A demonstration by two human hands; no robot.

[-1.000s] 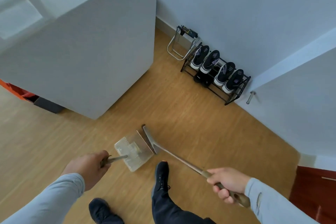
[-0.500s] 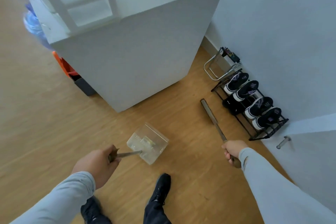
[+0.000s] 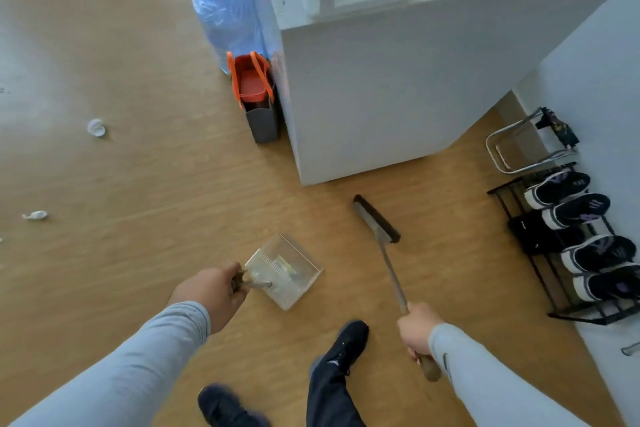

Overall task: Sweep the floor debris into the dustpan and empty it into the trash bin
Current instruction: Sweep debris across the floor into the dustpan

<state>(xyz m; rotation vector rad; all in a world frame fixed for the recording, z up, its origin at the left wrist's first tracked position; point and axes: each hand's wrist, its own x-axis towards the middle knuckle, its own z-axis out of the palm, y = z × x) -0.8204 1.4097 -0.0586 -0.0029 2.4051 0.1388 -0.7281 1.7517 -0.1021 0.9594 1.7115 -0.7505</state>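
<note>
Head view showed the left hand [image 3: 211, 291] gripping the dustpan [image 3: 285, 270], the right [image 3: 417, 331] gripping the broom [image 3: 379, 224], with paper scraps [image 3: 34, 216] far left, nearer the dustpan hand.

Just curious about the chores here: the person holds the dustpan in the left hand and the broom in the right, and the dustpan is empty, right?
Not quite. The head view shows the dustpan already holds some pale debris. The rest stands: the left hand grips the dustpan's handle, and the right hand grips the broom.
</note>
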